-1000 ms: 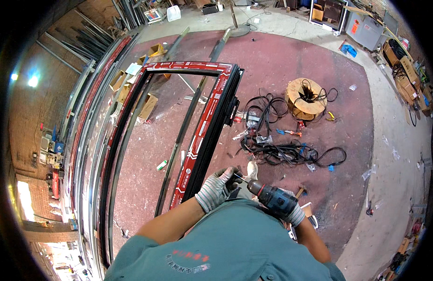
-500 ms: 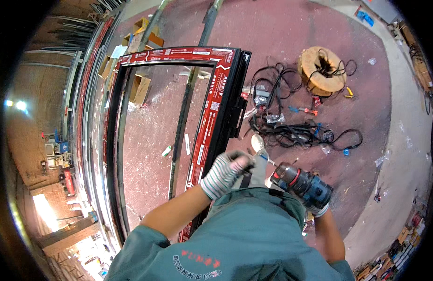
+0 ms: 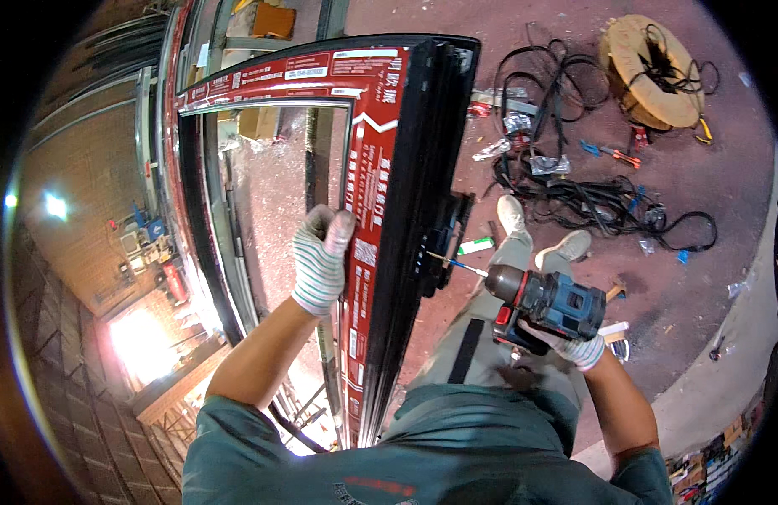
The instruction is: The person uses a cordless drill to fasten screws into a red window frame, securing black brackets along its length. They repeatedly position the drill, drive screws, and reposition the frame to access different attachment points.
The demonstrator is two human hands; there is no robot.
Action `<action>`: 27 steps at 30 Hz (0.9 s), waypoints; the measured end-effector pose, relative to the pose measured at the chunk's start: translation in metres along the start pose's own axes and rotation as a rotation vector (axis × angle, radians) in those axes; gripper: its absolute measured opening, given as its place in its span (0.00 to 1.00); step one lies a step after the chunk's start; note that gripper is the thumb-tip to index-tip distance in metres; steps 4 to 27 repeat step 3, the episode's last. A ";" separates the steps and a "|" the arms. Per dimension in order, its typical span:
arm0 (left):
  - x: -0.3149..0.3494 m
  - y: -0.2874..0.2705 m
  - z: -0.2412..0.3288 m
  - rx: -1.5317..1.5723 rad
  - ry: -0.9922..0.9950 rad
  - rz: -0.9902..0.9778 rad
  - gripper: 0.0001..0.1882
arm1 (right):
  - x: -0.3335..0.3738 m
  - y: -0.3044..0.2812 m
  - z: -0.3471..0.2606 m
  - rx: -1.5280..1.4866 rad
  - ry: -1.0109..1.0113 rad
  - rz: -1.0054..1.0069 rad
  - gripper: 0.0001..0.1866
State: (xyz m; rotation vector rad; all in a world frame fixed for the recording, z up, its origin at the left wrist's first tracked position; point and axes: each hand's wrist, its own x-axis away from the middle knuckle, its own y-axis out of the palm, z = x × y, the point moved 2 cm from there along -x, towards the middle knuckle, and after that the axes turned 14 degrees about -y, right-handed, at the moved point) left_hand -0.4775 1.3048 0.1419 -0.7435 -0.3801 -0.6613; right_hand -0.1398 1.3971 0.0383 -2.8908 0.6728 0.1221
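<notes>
A large black window or door frame, covered in red printed film, stands in front of me, its outer black side turned to the right. My left hand, in a white striped glove, is closed on the inner edge of the near upright. In my gloved right hand is a blue and black cordless drill, held by its handle. Its long thin bit points left, with the tip at or very close to a black fitting on the frame's side. Whether it touches a screw cannot be made out.
A wooden cable spool lies at the far right, near tangled black strips and orange-handled pliers. My shoes are right of the frame. Metal rails run beneath it; long profiles stand at left.
My left hand has moved left and up from in front of my body onto the frame. The drill's bit has come to the fitting on the side. The frame appears nearer.
</notes>
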 end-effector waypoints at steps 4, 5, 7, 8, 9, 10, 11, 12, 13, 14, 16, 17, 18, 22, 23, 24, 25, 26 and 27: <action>-0.008 0.002 -0.007 0.033 -0.026 0.018 0.23 | -0.016 0.003 0.012 0.215 -0.065 -0.169 0.14; -0.008 0.002 -0.007 0.033 -0.026 0.018 0.23 | -0.016 0.003 0.012 0.215 -0.065 -0.169 0.14; -0.008 0.002 -0.007 0.033 -0.026 0.018 0.23 | -0.016 0.003 0.012 0.215 -0.065 -0.169 0.14; -0.008 0.002 -0.007 0.033 -0.026 0.018 0.23 | -0.016 0.003 0.012 0.215 -0.065 -0.169 0.14; -0.008 0.002 -0.007 0.033 -0.026 0.018 0.23 | -0.016 0.003 0.012 0.215 -0.065 -0.169 0.14; -0.008 0.002 -0.007 0.033 -0.026 0.018 0.23 | -0.016 0.003 0.012 0.215 -0.065 -0.169 0.14; -0.008 0.002 -0.007 0.033 -0.026 0.018 0.23 | -0.016 0.003 0.012 0.215 -0.065 -0.169 0.14; -0.008 0.002 -0.007 0.033 -0.026 0.018 0.23 | -0.016 0.003 0.012 0.215 -0.065 -0.169 0.14; -0.008 0.002 -0.007 0.033 -0.026 0.018 0.23 | -0.016 0.003 0.012 0.215 -0.065 -0.169 0.14; -0.008 0.002 -0.007 0.033 -0.026 0.018 0.23 | -0.016 0.003 0.012 0.215 -0.065 -0.169 0.14; -0.008 0.002 -0.007 0.033 -0.026 0.018 0.23 | -0.016 0.003 0.012 0.215 -0.065 -0.169 0.14; -0.008 0.002 -0.007 0.033 -0.026 0.018 0.23 | -0.016 0.003 0.012 0.215 -0.065 -0.169 0.14; -0.008 0.002 -0.007 0.033 -0.026 0.018 0.23 | -0.016 0.003 0.012 0.215 -0.065 -0.169 0.14; -0.008 0.002 -0.007 0.033 -0.026 0.018 0.23 | -0.016 0.003 0.012 0.215 -0.065 -0.169 0.14; -0.008 0.002 -0.007 0.033 -0.026 0.018 0.23 | -0.016 0.003 0.012 0.215 -0.065 -0.169 0.14; -0.008 0.002 -0.007 0.033 -0.026 0.018 0.23 | -0.016 0.003 0.012 0.215 -0.065 -0.169 0.14; -0.008 0.002 -0.007 0.033 -0.026 0.018 0.23 | -0.016 0.003 0.012 0.215 -0.065 -0.169 0.14; -0.008 0.002 -0.007 0.033 -0.026 0.018 0.23 | -0.016 0.003 0.012 0.215 -0.065 -0.169 0.14; -0.008 0.002 -0.007 0.033 -0.026 0.018 0.23 | -0.016 0.003 0.012 0.215 -0.065 -0.169 0.14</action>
